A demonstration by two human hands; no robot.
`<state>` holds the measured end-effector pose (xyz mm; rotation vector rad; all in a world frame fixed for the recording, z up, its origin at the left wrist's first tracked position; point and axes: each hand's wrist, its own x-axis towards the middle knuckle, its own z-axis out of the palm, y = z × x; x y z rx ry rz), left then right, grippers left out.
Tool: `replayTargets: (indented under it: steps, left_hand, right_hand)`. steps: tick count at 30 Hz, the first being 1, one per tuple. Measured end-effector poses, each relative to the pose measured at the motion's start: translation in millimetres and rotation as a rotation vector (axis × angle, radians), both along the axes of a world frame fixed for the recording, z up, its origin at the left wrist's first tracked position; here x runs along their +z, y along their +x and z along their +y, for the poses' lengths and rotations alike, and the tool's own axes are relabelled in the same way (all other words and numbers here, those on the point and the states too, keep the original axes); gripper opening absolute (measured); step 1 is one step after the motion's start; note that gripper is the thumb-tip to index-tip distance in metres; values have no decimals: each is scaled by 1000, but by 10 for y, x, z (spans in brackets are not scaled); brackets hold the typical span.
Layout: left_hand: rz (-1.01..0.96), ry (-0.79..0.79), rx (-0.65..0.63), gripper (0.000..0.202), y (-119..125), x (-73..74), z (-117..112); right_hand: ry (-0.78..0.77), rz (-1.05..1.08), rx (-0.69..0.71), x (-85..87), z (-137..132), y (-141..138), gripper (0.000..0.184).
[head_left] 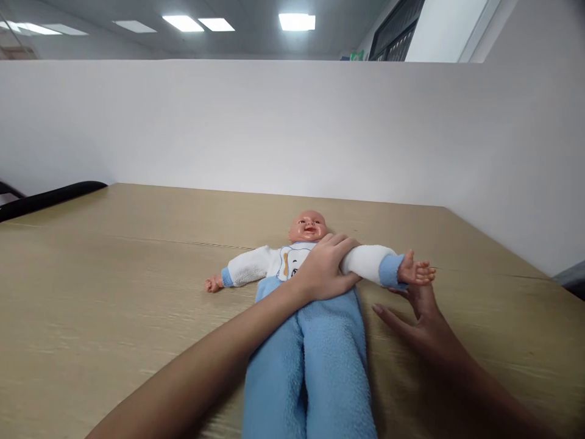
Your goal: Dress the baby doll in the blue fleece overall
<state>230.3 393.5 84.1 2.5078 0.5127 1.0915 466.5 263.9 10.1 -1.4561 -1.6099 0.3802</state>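
Note:
A baby doll (pixel 336 341) lies on its back on the wooden table, its head toward the far side. It wears a white fleece top with an animal face on the chest and light blue trousers. My left hand (pixel 324 268) reaches across its chest, fingers wrapped round the upper part of the white sleeve (pixel 368 262) on the right. My right hand (pixel 423 317) is just below and behind the doll's hand (pixel 415 270) on that side. Its thumb stands apart from the fingers, which the doll's cuff and hand partly hide. The doll's other arm (pixel 249 266) stretches out to the left.
The tabletop (pixel 137 292) spreads out around the doll. Behind it rises a white partition (pixel 228 128), which continues along the right. A black curved edge (pixel 55 198), perhaps of a chair, shows at the far left, and a dark object (pixel 573 280) at the right edge.

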Motion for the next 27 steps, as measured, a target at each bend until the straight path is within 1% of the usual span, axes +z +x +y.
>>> replayTargets:
  steps: [2, 3, 6, 8, 10, 13, 14, 17, 20, 23, 25, 27]
  left_hand:
    - [-101, -70, 1, 30, -62, -15, 6]
    - [-153, -112, 9, 28, -94, -28, 13]
    - [-305, -234, 43, 26, -184, -69, 46]
    - [-392, -308, 70, 28, -231, -87, 68]
    - [-475, -396, 85, 37, -267, -91, 84]
    - [-563, -553, 114, 45, -315, -85, 101]
    - [-593, -602, 129, 45, -333, -85, 107]
    - [-728, -722, 132, 42, -398, -97, 136]
    - [-893, -807, 91, 43, -477, -108, 174]
    - [-1023, -832, 104, 44, -559, -100, 202]
    - [-1098, -816, 123, 44, -616, -88, 212]
    - [-1162, -803, 141, 46, -679, -84, 229]
  right_hand:
    - [-76, 38, 53, -14, -15, -61, 81]
    - [-88, 57, 73, -17, -23, -94, 81]
    - [-72, 109, 104, -13, -49, -204, 82]
    - [-76, 129, 120, 5, -69, -284, 80]
    - [-122, 140, 155, 48, -89, -372, 70]
    - [-208, 116, 260, 149, -99, -522, 44]
    - [-219, 96, 299, 183, -94, -578, 38]
    - [-197, 90, 382, 251, -59, -767, 36]
    - [-239, 284, 448, 277, 13, -992, 37]
    - [-289, 548, 472, 315, 140, -1208, 33]
    - [-286, 647, 462, 353, 255, -1317, 26]
    - [-275, 682, 471, 386, 378, -1396, 21]
